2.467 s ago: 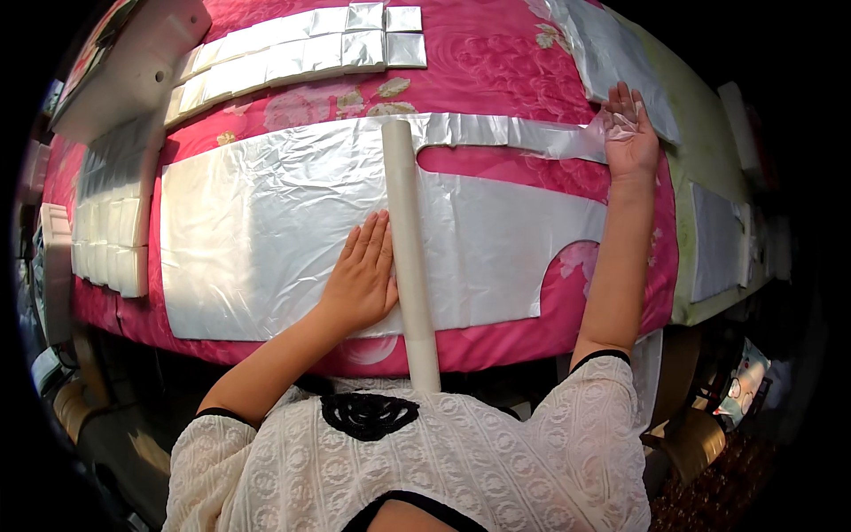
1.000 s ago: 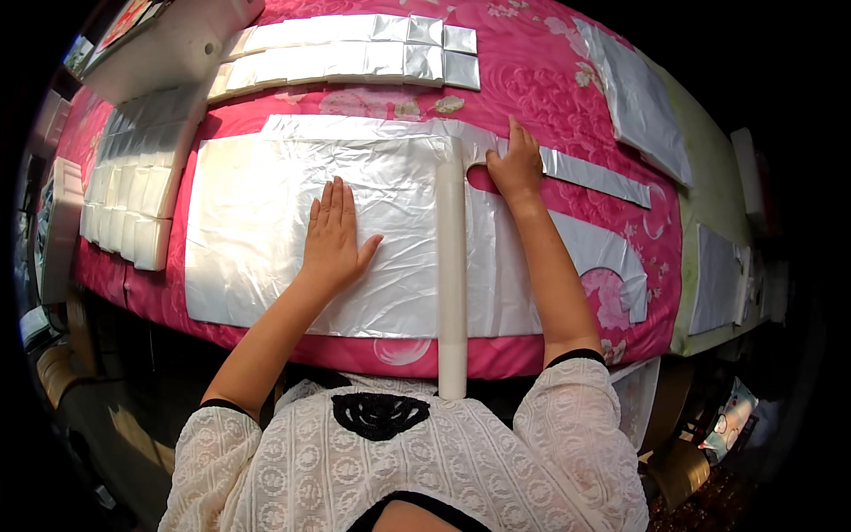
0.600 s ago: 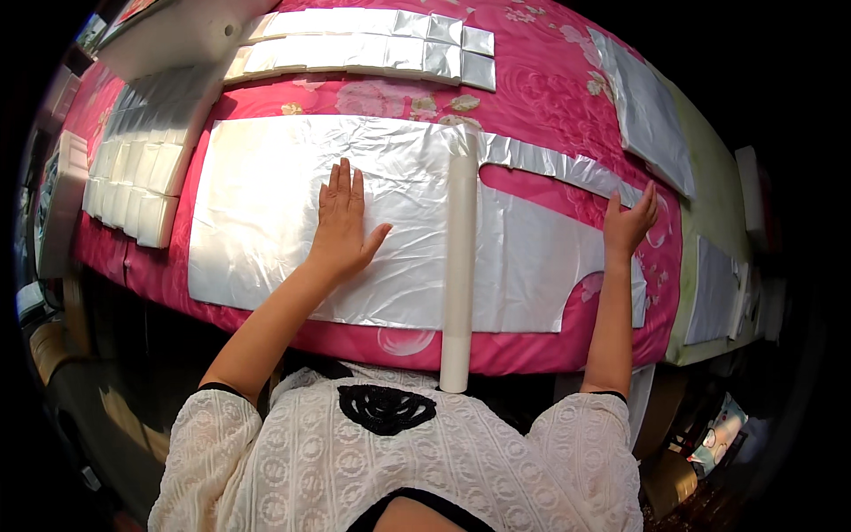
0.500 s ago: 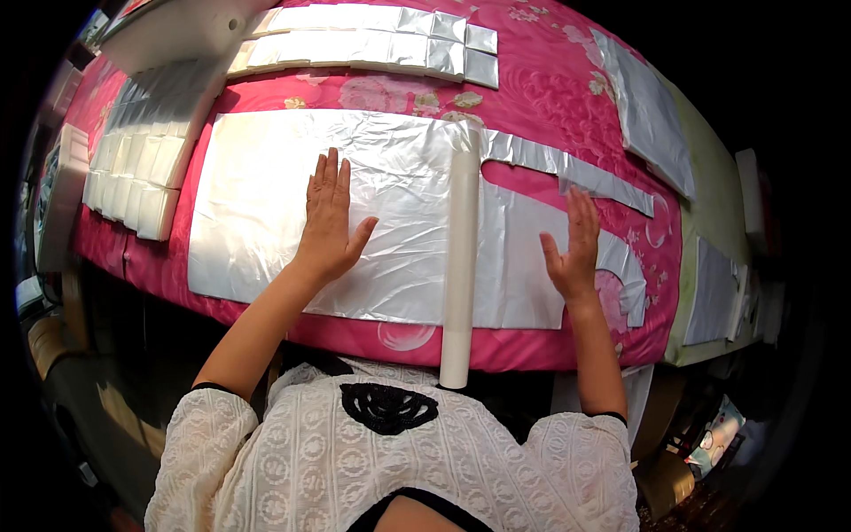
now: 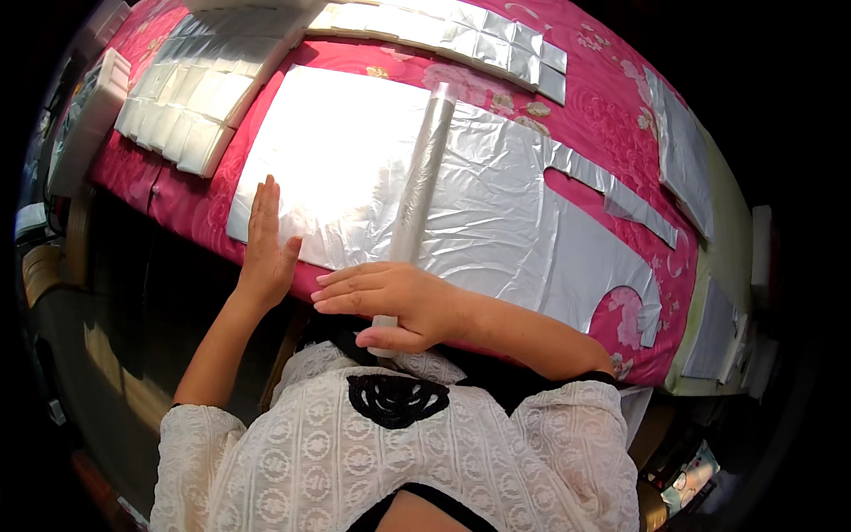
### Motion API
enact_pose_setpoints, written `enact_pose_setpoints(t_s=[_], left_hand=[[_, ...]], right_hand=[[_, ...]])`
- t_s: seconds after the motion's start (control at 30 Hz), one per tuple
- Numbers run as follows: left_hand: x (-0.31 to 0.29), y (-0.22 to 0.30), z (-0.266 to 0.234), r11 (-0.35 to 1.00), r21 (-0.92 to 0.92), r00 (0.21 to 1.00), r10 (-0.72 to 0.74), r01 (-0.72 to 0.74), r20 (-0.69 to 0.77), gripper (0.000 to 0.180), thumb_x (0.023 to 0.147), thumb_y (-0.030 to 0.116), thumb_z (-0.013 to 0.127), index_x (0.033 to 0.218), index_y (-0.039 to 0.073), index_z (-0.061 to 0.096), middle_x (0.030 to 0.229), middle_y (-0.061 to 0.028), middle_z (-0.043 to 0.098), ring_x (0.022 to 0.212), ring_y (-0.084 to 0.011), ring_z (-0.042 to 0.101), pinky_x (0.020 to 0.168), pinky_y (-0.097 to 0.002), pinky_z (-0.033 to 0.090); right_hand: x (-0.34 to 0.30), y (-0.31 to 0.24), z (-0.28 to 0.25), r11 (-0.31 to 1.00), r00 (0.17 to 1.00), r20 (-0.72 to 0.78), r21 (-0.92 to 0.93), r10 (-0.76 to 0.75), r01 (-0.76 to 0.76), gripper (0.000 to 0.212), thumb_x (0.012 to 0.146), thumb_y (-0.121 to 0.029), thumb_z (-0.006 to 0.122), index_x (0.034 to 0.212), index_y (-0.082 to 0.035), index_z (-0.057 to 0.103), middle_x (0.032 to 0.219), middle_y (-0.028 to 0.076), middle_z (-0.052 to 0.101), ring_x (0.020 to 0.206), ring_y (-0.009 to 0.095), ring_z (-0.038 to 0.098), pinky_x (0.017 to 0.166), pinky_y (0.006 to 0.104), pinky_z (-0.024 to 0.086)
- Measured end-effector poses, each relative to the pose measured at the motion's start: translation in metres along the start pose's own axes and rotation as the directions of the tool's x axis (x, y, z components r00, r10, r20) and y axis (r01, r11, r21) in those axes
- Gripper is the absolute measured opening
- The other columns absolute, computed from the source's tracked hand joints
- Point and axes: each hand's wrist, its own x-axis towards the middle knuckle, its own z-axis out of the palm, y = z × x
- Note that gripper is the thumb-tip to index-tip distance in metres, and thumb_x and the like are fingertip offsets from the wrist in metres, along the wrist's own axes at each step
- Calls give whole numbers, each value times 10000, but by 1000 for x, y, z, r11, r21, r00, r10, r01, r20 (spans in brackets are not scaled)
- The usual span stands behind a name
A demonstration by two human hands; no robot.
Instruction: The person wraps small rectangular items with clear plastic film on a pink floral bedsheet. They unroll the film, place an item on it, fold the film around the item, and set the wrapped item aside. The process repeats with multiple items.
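Note:
A large silver vest-style plastic bag, with handle straps at its right end, lies flat on a pink floral cloth. Across it, slightly slanted, rests a long whitish tube or roll, its near end past the table edge. My right hand lies over the tube's near part, fingers stretched to the left and thumb apart; whether it presses on the tube I cannot tell. At the bag's near left edge is my left hand, flat, fingers extended, holding nothing. Glare washes out the bag's left half.
Stacked rows of folded silver and white packets stand at the back left and along the far side. More flat silver bags lie at the right. A white box sits at the far left edge.
The tube has shifted left over the bag and now slants. My right hand has swung left from the bag's right side onto the tube's near part. My left hand has moved left and nearer.

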Motion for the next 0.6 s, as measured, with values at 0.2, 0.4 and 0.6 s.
enact_pose_setpoints(t_s=[0.2, 0.4, 0.6], left_hand=[[-56, -20, -30, 982, -114, 988, -154, 154, 7, 681, 943, 443, 346, 1410, -18, 162, 1468, -209, 175, 1358, -348, 181, 1099, -411, 145], [-77, -5, -29, 928, -233, 957, -287, 289, 43, 680, 928, 422, 399, 1380, -50, 214, 1390, -229, 302, 1281, -365, 302, 1065, -418, 222], [-62, -3, -28, 842, 14, 841, -536, 539, -76, 803, 702, 227, 729, 1323, -42, 297, 1129, -205, 460, 1055, -342, 464, 915, -425, 379]], right_hand=[[-9, 68, -40, 719, 990, -18, -685, 141, -115, 529, 826, -342, 572, 1280, -92, 470, 1339, 99, 439, 1263, 280, 377, 1031, 429, 302], [87, 112, -14, 755, 995, 94, -655, 32, 37, 553, 837, -417, 541, 1295, -118, 464, 1365, 91, 406, 1302, 294, 311, 1063, 451, 241], [193, 133, 51, 746, 990, -99, -650, 103, -143, 487, 848, -292, 492, 1257, -27, 478, 1319, 141, 453, 1306, 318, 298, 1082, 475, 182]])
